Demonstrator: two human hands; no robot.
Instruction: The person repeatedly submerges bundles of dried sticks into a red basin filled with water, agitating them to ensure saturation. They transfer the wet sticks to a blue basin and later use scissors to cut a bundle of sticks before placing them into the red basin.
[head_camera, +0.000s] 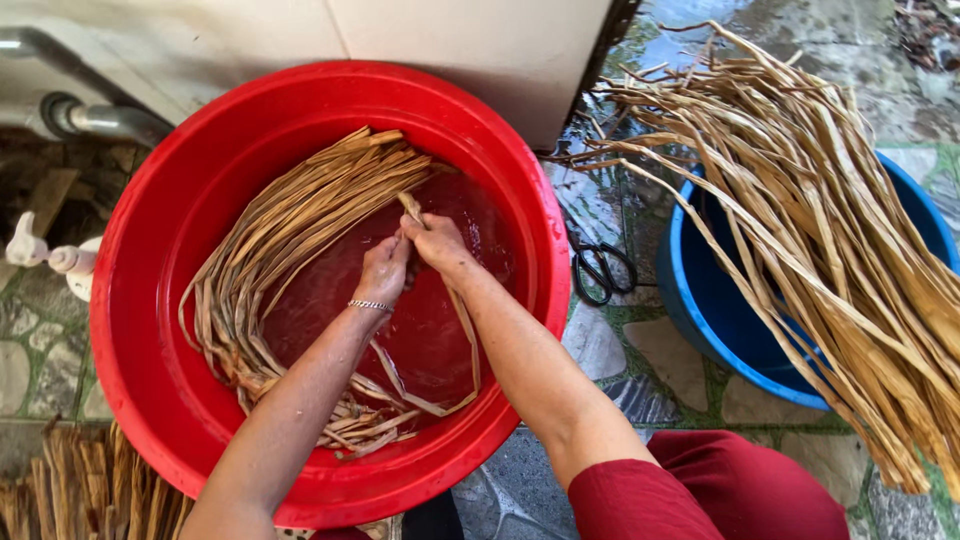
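Red basin (150, 330) holds water and curved dried leaves (270, 250); blue tub (700, 310) beside it carries a leaf bundle (830, 220), scissors (603, 268) between. Left hand (383, 272) and right hand (437, 243) both pinch one leaf strip (412, 208), running up-down, mid-basin.

Two tubs side by side on the paved floor, with my hands (410, 262) meeting over the left one.

I see the big basin (140, 300) filling the frame's centre-left, a curl of soaked leaf strips (270, 250) lying in its left half. The smaller tub (700, 310) stands at right, a long bundle of dry leaves (830, 220) draped across it from upper centre to lower right. Scissors (603, 268) lie on the floor between them. More leaves (80, 490) sit lower left; a pipe (100, 120) runs upper left.
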